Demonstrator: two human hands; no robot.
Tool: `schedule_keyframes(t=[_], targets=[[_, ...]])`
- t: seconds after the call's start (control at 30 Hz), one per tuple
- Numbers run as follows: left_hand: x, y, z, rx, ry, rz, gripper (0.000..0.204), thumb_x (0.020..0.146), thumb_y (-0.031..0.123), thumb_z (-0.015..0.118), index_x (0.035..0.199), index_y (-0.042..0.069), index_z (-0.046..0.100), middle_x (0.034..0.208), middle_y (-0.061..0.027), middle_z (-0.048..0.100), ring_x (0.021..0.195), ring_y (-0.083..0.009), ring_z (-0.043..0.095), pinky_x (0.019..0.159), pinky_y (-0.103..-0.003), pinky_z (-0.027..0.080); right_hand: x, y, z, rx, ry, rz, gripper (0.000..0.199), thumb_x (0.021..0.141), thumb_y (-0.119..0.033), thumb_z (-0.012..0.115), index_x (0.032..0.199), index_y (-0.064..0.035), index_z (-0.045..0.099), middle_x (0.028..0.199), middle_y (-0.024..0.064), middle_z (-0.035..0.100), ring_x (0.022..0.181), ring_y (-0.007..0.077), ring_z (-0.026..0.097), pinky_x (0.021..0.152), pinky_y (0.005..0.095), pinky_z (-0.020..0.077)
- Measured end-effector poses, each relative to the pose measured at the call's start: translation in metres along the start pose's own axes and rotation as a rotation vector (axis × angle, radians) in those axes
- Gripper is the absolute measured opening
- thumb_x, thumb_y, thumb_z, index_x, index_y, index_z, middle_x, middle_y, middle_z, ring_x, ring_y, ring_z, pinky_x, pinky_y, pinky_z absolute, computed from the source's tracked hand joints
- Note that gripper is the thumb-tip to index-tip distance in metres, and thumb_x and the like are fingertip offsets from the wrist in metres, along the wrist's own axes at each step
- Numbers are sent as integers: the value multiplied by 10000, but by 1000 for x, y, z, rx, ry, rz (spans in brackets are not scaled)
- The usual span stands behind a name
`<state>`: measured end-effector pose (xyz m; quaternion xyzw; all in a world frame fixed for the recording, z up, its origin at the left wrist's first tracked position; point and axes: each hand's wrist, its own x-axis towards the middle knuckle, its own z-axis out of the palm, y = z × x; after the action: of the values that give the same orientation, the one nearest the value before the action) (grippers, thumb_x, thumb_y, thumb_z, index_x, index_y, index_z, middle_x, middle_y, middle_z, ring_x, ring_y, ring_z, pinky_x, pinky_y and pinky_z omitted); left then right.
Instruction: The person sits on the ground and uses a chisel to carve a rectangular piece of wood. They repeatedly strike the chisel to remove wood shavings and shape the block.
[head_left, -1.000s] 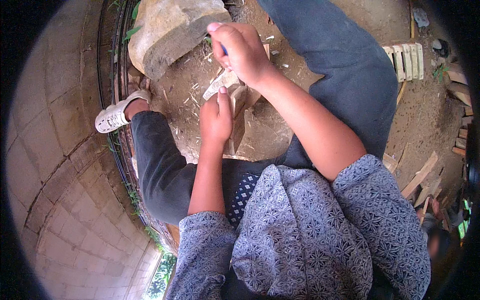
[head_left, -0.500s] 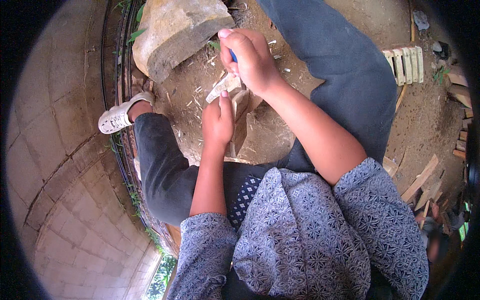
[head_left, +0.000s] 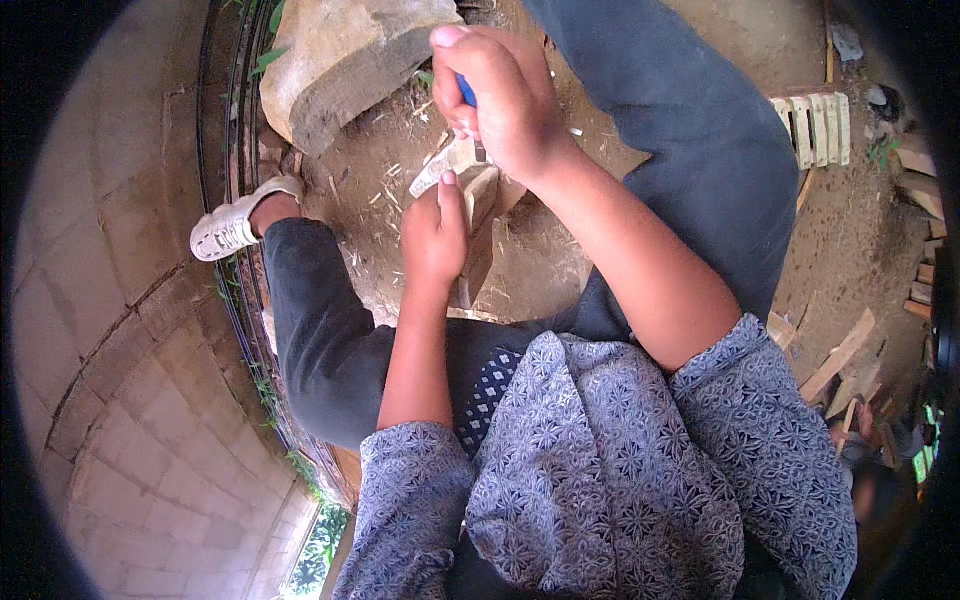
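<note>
Right hand [head_left: 505, 95] clenched on blue-handled knife [head_left: 467, 92]; left hand [head_left: 435, 235] grips wood piece [head_left: 478, 200]. Risk: blade slips toward left thumb.

Soft daylight, sharp (rim heavily warped)

Two hands [head_left: 470, 160], perhaps one wood piece [head_left: 478, 192]

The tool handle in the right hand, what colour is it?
Blue; a short stretch of the tool handle shows between the fingers of the right hand, in the head view.
</note>
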<state>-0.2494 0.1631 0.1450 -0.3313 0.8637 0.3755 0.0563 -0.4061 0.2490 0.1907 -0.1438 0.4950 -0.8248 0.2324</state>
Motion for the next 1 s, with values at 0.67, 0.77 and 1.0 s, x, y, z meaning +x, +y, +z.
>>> schedule_keyframes(t=[0.67,0.77,1.0], targets=[[1,3,-1,-3,4,26,622,1049,452,337,749,-63,512,664,-281,495,601,-378,433,622,-506,369,-1,9,-4,11,96,2,456,968,-343,462,597,-77,460,485,4,401,427,103,369,442,274,310],[-1,3,-1,4,-23,20,618,1048,454,337,759,-64,510,665,-275,494,607,-366,431,623,-495,370,-2,18,-3,-108,97,-92,473,978,-327,457,577,-75,455,489,4,410,433,101,383,452,271,319],[-2,0,-2,19,-1,-10,617,1048,455,336,753,-60,504,663,-257,502,614,-338,444,630,-490,375,-1,13,-4,-11,114,-18,487,976,-350,455,570,-81,442,493,10,419,432,103,389,442,271,324]])
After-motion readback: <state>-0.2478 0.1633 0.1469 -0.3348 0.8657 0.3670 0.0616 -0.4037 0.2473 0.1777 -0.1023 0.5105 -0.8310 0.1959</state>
